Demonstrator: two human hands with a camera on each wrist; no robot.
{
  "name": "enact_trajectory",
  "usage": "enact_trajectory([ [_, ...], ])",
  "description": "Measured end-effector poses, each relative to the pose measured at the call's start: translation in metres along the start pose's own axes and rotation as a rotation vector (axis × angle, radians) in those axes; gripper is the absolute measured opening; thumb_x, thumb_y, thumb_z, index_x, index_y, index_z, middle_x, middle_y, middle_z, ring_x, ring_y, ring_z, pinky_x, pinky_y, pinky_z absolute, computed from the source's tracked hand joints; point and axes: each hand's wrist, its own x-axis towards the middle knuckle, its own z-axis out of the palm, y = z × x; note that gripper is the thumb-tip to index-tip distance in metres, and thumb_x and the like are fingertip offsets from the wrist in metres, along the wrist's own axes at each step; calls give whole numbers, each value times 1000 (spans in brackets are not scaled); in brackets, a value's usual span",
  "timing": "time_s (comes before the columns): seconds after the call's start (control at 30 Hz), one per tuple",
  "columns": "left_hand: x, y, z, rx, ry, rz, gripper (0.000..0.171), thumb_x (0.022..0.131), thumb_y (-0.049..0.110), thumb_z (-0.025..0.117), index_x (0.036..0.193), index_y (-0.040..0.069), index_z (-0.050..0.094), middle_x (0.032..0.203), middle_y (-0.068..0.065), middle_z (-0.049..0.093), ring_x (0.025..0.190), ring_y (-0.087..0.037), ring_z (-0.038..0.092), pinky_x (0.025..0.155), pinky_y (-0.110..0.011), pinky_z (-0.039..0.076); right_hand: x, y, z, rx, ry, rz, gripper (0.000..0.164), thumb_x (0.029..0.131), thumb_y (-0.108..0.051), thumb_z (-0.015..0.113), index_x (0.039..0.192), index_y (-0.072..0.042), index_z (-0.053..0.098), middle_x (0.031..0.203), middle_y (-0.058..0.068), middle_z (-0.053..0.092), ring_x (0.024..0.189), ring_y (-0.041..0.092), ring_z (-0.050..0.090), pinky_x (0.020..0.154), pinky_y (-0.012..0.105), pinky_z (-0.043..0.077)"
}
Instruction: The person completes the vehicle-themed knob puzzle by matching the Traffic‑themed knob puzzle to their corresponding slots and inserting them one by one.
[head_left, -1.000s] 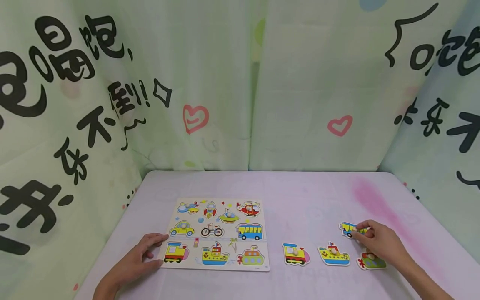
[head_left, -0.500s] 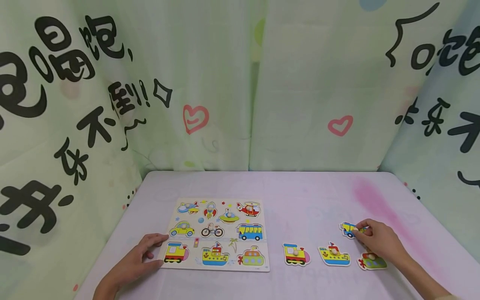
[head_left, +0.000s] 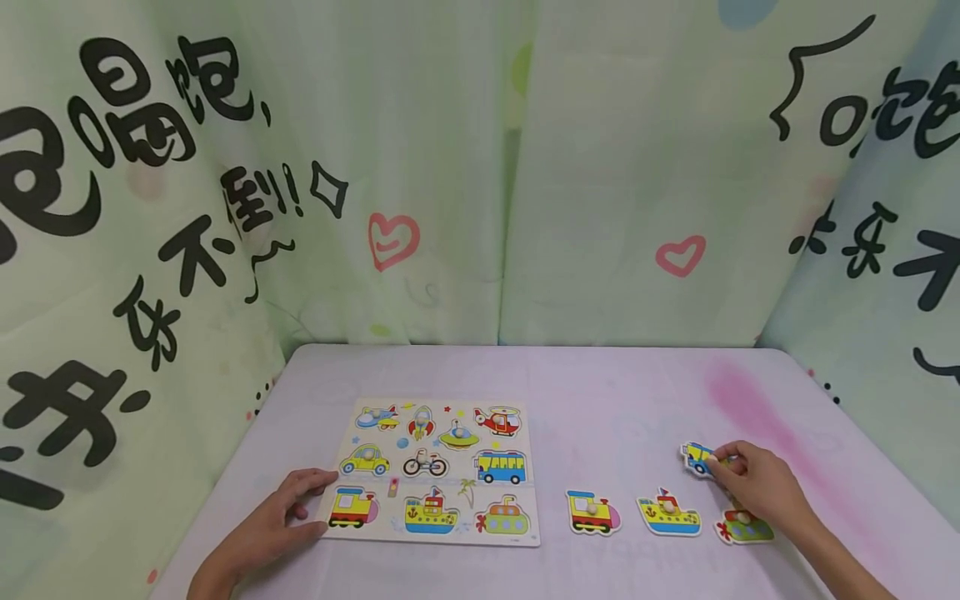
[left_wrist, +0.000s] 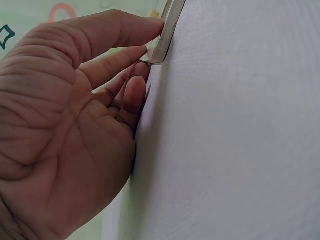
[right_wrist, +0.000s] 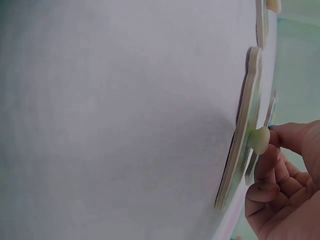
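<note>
My left hand (head_left: 266, 521) rests at the left edge of a wooden vehicle puzzle board (head_left: 390, 515), thumb near its lower corner. In the left wrist view the thumb and fingertips meet the board's edge (left_wrist: 172, 32). My right hand (head_left: 761, 487) pinches the bus puzzle piece (head_left: 697, 459) at its middle, its knob hidden by the fingers. The submarine piece (head_left: 742, 532) lies just below that hand, partly covered by it. In the right wrist view the submarine piece's pale knob (right_wrist: 259, 140) overlaps the fingertips, with the bus piece (right_wrist: 272, 106) behind.
A train piece (head_left: 592, 515) and a ship piece (head_left: 669, 518), both knobbed, lie right of the board. Knobs show on several upper pictures, including the car (head_left: 365, 461). A white cloth with a pink patch (head_left: 750, 400) covers the table; printed curtains (head_left: 585, 167) hang behind.
The head view has shifted slightly. The left end of the bus piece looks a little raised in my right hand. My left hand stays at the board's edge.
</note>
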Motion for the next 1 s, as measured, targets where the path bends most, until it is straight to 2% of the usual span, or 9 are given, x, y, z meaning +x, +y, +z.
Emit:
enact_trajectory([
  [0.23,-1,0,-1,2,-1,20,65,86,14,80,145,6,53,146,-19,42,97,-13,49,82,-22,42,-6,-4,2,125,-8,74,43,101,-32,64,119,7,60,78,2,60,48,15,53,47,28,45],
  [0.33,-1,0,-1,7,-1,27,65,86,15,80,145,6,53,146,-19,42,97,-12,49,82,-22,43,-7,-8,3,139,1,88,44,100,-34,65,120,5,61,76,1,60,51,14,52,49,28,44],
  [0.6,-1,1,-1,11,1,6,66,85,15,81,145,7,53,147,-18,42,98,-17,50,83,-23,43,-11,-25,5,185,5,66,45,98,-36,68,120,2,62,76,1,58,55,12,48,47,29,43],
  [0.77,-1,1,-2,6,0,28,65,86,15,80,145,6,53,146,-19,42,97,-14,50,83,-23,43,-14,-38,5,199,12,10,40,98,-32,70,118,2,64,76,3,62,62,9,53,54,26,44],
  [1.0,0,2,-2,18,-8,17,66,86,15,80,145,6,53,145,-19,43,95,-14,48,81,-22,42,-17,-56,7,208,-23,29,40,98,-33,69,121,0,63,79,4,65,69,11,56,60,25,45],
])
